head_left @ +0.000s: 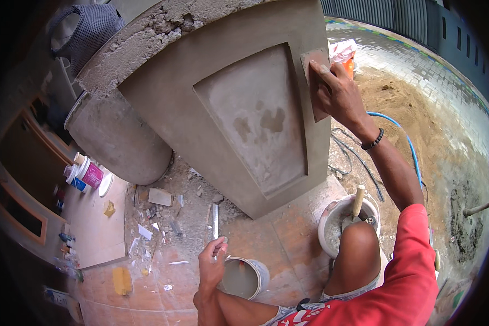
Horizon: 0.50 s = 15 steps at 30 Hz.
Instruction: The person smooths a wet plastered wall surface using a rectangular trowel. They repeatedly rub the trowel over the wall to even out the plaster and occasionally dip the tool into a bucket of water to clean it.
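Observation:
A grey plastered pillar (163, 92) with a recessed tapering panel (250, 103) stands in front of me. My right hand (339, 98) presses a flat reddish-brown board (315, 81), like a plastering float, against the border at the panel's right, fingers spread over its face. Low at the centre, my left hand (212, 266) is closed with its fingers curled. A thin pale strip (215, 220) ends at those fingertips; whether it is held or lies on the floor behind, I cannot tell. Beside that hand is a small bucket (242, 278) of grey liquid.
By my knee, a white bucket (326, 231) contains grey mortar and a wooden-handled tool (358, 200). Rubble and a yellow sponge (122, 281) lie on the tiles. A round grey column (117, 138) stands left. A blue hose (405, 130) crosses the sand pile (394, 98) at right.

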### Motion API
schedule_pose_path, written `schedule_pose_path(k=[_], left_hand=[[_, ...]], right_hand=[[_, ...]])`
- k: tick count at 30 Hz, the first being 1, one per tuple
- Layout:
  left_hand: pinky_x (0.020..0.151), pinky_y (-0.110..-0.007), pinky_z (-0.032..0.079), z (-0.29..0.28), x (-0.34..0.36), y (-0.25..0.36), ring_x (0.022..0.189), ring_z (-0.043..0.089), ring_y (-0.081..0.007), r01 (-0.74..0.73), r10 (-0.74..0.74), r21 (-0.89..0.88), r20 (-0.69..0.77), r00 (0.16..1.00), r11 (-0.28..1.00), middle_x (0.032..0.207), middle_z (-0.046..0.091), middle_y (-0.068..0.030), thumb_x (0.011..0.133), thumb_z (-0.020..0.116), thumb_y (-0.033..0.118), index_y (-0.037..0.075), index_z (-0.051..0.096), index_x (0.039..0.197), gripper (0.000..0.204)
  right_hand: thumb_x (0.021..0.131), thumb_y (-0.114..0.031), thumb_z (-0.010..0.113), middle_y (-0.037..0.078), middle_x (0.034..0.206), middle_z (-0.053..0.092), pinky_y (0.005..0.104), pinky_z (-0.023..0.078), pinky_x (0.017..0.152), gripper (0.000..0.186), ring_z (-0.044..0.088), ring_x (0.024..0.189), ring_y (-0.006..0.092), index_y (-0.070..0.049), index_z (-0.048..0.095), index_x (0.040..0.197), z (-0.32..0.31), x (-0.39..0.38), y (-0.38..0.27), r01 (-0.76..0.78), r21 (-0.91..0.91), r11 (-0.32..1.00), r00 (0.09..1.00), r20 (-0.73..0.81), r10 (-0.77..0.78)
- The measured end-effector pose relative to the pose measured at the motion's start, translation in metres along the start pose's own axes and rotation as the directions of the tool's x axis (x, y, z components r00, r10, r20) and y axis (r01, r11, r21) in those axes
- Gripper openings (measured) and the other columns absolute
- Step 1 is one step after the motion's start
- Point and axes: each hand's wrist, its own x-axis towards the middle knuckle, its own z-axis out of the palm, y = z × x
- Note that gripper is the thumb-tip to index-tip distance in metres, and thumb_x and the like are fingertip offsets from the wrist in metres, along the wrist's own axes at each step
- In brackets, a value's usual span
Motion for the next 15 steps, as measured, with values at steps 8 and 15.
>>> schedule_pose_path(k=[8,15], left_hand=[[0.083,-0.03,0.051,0.004,0.005,-0.014,0.091,0.065,-0.0175,-0.01,0.01,0.025,0.017,1.0,1.0,0.1,0.069,-0.0129,0.093,0.058,0.004,-0.003,0.062,0.121,0.029],[0.084,-0.029,0.051,0.002,-0.004,0.014,0.093,0.065,-0.0164,0.04,-0.042,0.023,0.094,0.995,0.999,0.103,0.068,-0.0135,0.092,0.058,0.004,-0.003,0.062,0.121,0.03]], right_hand=[[0.082,-0.006,0.061,0.016,0.097,0.048,0.042,0.049,0.075,0.057,0.054,0.09,0.0334,-0.015,0.051,0.137,0.033,-0.012,0.0,0.03,-0.046,0.999,0.999,0.044,-0.028],[0.079,-0.004,0.06,0.015,0.096,0.05,0.0431,0.051,0.076,0.054,0.058,0.087,0.0341,-0.018,0.057,0.132,0.0,-0.049,0.016,-0.09,0.061,0.994,0.979,0.188,0.078]])
